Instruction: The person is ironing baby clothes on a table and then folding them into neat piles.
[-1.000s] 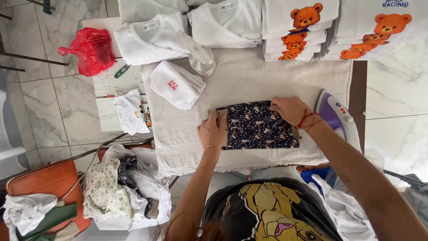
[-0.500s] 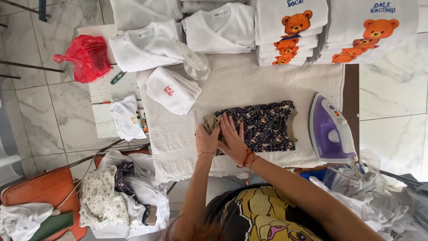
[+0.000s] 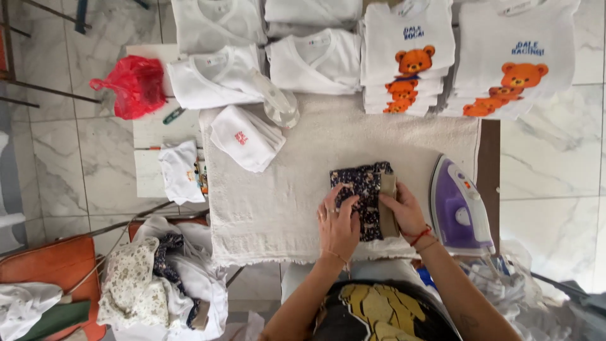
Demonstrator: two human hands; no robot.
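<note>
A dark floral garment [image 3: 363,183] lies folded into a small narrow packet on the white towel [image 3: 315,158] that covers the ironing surface. My left hand [image 3: 338,224] lies flat on its near left part, fingers spread. My right hand [image 3: 403,211] grips the packet's right edge, where a tan band shows. A purple and white iron [image 3: 459,208] stands just right of my right hand, on the towel's right end.
Stacks of folded white shirts with bear prints [image 3: 410,57] [image 3: 514,63] and plain white garments [image 3: 312,60] line the far edge. A clear spray bottle [image 3: 278,101] and a folded white piece [image 3: 246,136] lie at left. A red bag [image 3: 129,85] and a clothes pile [image 3: 161,284] are further left.
The floral garment went from spread wide to folded into a narrow packet. Both hands came together over it, and the right hand moved from its left part to its right edge.
</note>
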